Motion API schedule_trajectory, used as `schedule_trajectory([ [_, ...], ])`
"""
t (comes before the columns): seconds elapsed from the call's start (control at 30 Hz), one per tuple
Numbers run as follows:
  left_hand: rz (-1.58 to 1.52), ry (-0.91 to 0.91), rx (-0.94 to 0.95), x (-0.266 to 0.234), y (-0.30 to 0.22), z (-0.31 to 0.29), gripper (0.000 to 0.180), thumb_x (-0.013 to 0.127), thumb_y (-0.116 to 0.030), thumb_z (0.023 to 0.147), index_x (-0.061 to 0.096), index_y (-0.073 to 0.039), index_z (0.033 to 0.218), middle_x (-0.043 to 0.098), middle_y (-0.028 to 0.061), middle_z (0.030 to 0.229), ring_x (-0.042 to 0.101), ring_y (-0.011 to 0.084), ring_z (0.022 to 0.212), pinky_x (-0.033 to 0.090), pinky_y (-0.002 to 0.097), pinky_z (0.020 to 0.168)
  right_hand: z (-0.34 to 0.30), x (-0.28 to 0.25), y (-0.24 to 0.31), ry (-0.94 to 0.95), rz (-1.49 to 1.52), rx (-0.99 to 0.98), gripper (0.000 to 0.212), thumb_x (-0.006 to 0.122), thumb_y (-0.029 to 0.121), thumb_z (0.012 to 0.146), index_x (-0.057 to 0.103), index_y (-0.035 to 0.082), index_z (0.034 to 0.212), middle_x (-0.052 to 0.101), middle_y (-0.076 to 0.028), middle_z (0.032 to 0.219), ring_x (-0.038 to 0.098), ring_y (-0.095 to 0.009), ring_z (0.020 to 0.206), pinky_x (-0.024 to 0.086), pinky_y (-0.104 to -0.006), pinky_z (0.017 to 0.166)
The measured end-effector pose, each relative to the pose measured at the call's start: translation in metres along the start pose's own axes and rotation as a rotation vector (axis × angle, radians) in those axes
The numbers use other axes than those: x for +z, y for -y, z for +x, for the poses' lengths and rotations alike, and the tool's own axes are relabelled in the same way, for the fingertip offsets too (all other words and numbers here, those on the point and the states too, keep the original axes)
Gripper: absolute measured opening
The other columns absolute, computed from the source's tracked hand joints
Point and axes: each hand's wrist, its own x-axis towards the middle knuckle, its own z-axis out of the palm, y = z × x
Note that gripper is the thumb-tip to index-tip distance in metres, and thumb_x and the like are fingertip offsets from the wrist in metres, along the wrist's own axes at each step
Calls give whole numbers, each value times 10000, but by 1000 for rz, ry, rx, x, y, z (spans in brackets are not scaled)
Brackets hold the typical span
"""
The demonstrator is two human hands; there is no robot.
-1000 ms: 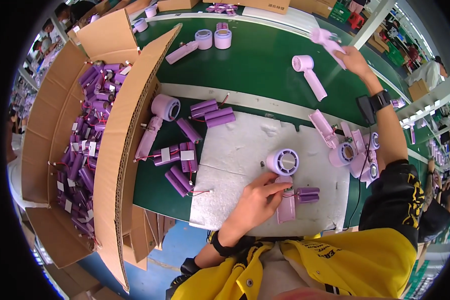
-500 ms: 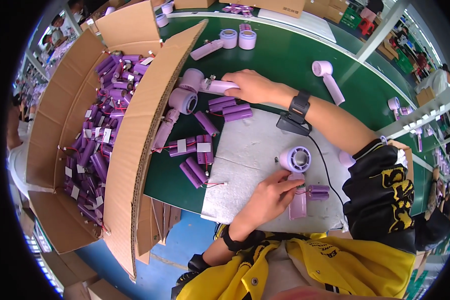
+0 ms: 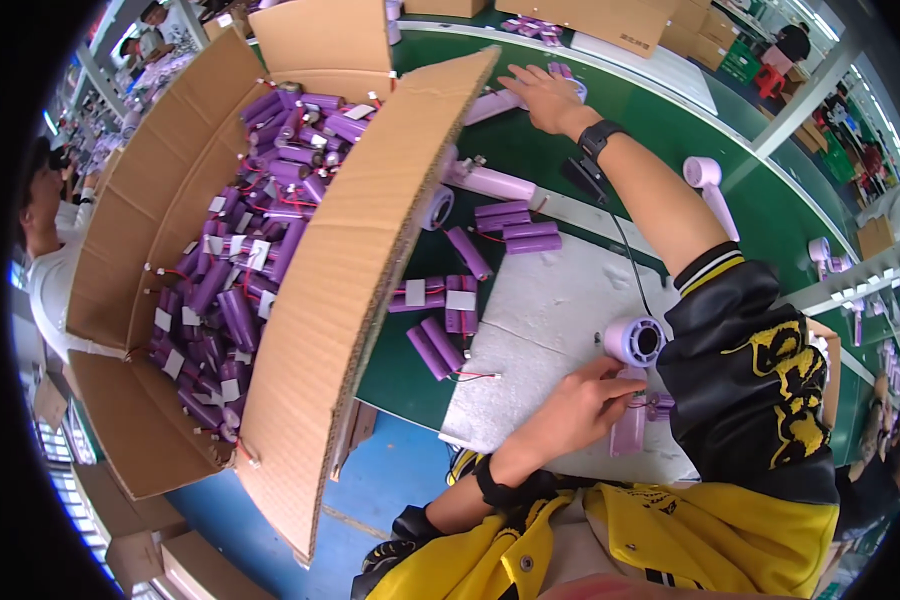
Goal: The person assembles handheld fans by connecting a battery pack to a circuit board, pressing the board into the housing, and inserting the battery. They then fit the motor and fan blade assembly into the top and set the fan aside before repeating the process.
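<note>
My left hand [image 3: 577,405] is closed, thumb and fingers pinching the neck of a lilac handheld fan [image 3: 628,428], whose round head [image 3: 634,341] points away from me. The fan rests on a white foam board [image 3: 515,345]. My right hand [image 3: 548,98] stretches to the far side of the green table, fingers spread, over another fan's handle [image 3: 492,106] and partly hiding a round fan head [image 3: 579,90]. Whether it touches them I cannot tell. A black piece with a thin cable [image 3: 584,180] is below that wrist. Another fan handle [image 3: 493,182] lies nearer.
A large cardboard box [image 3: 345,290] on the left holds many purple battery cells [image 3: 238,318] with red wires. Several battery pairs [image 3: 436,348] lie beside the foam board. One fan [image 3: 712,192] lies at the right; a metal post [image 3: 805,95] rises behind it.
My right hand has left the fan handle beside the box and moved farther away across the table. My left hand keeps its hold. The whole view has shifted, so things appear farther right.
</note>
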Motion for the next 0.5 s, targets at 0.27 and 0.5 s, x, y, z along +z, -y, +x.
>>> schedule_trajectory([
  [0.27,6,20,2,-1,5,-5,290,648,-13,831,701,-54,1113,628,182,1078,671,360,899,558,393,786,17,-19,46,378,-99,252,361,685,243,823,688,129,1165,645,-107,1241,447,-353,1314,435,-501,981],
  [0.5,-21,21,14,1,4,-3,316,652,-16,828,702,-71,1136,627,198,1092,666,374,927,553,402,800,-16,-76,-3,184,570,315,337,694,337,825,717,16,926,713,-201,817,698,-324,795,532,-434,743],
])
